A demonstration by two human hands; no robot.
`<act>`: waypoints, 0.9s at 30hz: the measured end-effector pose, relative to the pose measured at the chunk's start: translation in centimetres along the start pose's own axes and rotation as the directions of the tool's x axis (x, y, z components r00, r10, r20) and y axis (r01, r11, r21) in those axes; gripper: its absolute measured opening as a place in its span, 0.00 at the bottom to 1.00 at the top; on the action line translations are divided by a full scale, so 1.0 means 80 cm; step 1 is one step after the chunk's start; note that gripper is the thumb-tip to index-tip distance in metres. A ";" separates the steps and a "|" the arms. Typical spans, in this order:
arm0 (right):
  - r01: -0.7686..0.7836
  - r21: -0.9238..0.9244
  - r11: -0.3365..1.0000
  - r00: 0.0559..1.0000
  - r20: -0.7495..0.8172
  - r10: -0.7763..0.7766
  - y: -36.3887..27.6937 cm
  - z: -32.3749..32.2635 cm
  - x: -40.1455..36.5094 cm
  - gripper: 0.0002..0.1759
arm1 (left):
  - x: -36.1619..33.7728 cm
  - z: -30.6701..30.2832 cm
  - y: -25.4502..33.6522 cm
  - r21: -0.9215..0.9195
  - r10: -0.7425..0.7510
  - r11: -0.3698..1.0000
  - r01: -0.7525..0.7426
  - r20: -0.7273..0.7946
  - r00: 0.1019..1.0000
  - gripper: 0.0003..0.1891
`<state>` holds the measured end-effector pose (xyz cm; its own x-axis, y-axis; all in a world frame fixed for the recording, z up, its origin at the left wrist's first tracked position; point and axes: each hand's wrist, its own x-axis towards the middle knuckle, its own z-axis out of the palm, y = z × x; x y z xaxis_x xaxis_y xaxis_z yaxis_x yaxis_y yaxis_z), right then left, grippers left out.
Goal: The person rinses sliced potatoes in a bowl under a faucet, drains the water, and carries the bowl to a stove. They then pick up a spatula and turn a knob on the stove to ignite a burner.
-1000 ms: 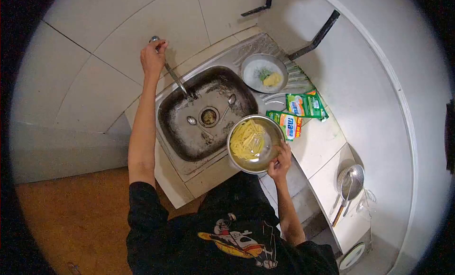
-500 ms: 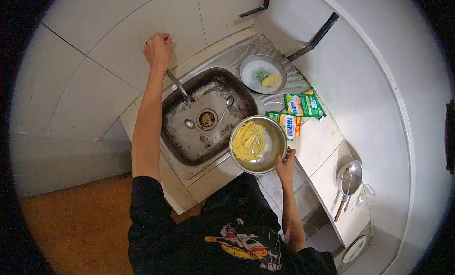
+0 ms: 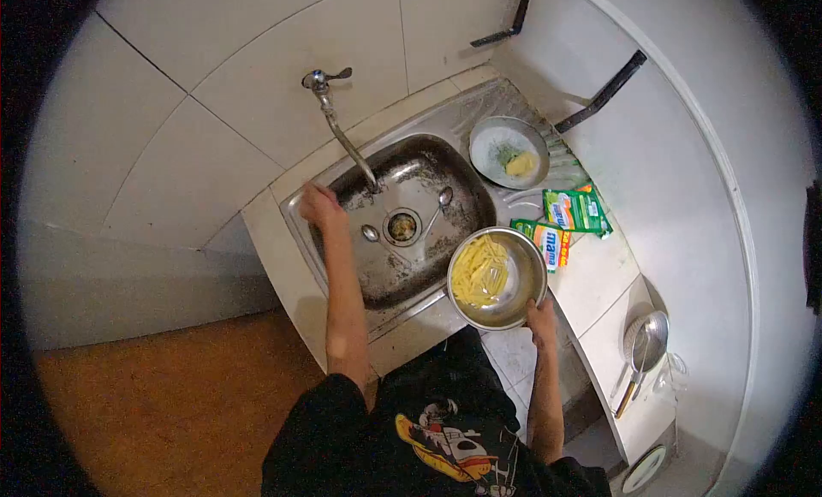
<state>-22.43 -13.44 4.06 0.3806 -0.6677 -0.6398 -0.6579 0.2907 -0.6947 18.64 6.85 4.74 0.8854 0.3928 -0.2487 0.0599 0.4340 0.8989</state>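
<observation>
My right hand (image 3: 541, 320) grips the rim of a steel bowl (image 3: 524, 279), slightly tilted, by the sink's front right corner. Inside the bowl lie pale yellow cut strips (image 3: 479, 273), resembling potato fries, with some clear liquid. Over the left rim of the sink (image 3: 419, 279) hovers my left hand (image 3: 322, 206), its fingers smeared by motion. Nothing can be made out in it. The faucet (image 3: 342, 142) on the tiled wall has its lever to the right, and no water stream shows. Two spoons (image 3: 370, 232) rest in the sink, either side of the drain (image 3: 401, 227).
On the drainboard is a shallow metal bowl (image 3: 492, 173) of whitish liquid with a yellow lump (image 3: 521, 163) and green bits. Green packets (image 3: 578, 213) lie beside it. Farther right, a strainer (image 3: 648, 339) sits on the counter (image 3: 599, 296). A dark bracket (image 3: 604, 90) juts from the wall.
My left hand has left the faucet lever and come down toward me to the sink's left edge. My right hand keeps hold of the bowl. The whole view has shifted slightly.
</observation>
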 end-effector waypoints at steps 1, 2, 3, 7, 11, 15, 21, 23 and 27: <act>-0.019 -0.013 1.000 1.000 0.005 0.019 0.005 0.000 0.005 0.20 | -0.027 -0.012 -0.011 -0.011 -0.290 0.957 0.290 -0.022 0.957 0.09; -0.044 -0.027 0.999 0.999 0.010 0.044 0.011 -0.002 0.008 0.20 | -0.023 -0.035 -0.050 0.022 -0.459 0.888 0.459 0.044 0.887 0.08; -0.067 -0.038 0.997 0.998 0.014 0.068 0.016 -0.004 0.013 0.20 | -0.017 -0.052 -0.087 0.067 -0.613 0.790 0.609 0.107 0.783 0.08; -0.009 -0.068 0.998 0.983 0.181 0.021 0.024 -0.015 0.022 0.20 | -0.050 -0.029 -0.119 0.331 -0.521 0.839 0.431 0.262 0.813 0.07; -0.038 -0.029 0.999 0.991 0.126 0.042 0.022 -0.010 0.017 0.20 | -0.046 -0.002 -0.121 0.385 -0.493 0.834 0.395 0.198 0.847 0.11; -0.039 0.057 0.998 0.993 0.114 0.033 -0.003 -0.007 0.004 0.21 | 0.001 -0.004 -0.162 0.401 -0.390 0.869 0.291 0.193 0.900 0.12; 0.023 0.065 0.998 0.995 0.098 -0.030 0.031 -0.005 0.022 0.20 | 0.060 -0.030 -0.223 0.220 -0.090 0.975 -0.014 0.454 0.887 0.08; 0.049 0.065 0.997 0.997 0.063 -0.053 0.033 0.001 0.029 0.19 | 0.036 -0.019 -0.150 0.692 -0.566 0.711 -0.127 0.670 0.481 0.11; 0.058 0.095 0.994 0.987 0.145 -0.071 -0.065 0.006 -0.012 0.15 | -0.025 -0.028 -0.108 0.789 -0.567 0.564 -0.244 0.584 0.580 0.14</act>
<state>-19.06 -13.98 8.09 0.5168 -0.5802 -0.6295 -0.5698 0.3157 -0.7587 15.35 4.15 -3.35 0.7490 -0.4922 -0.4435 0.1819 -0.4909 0.8520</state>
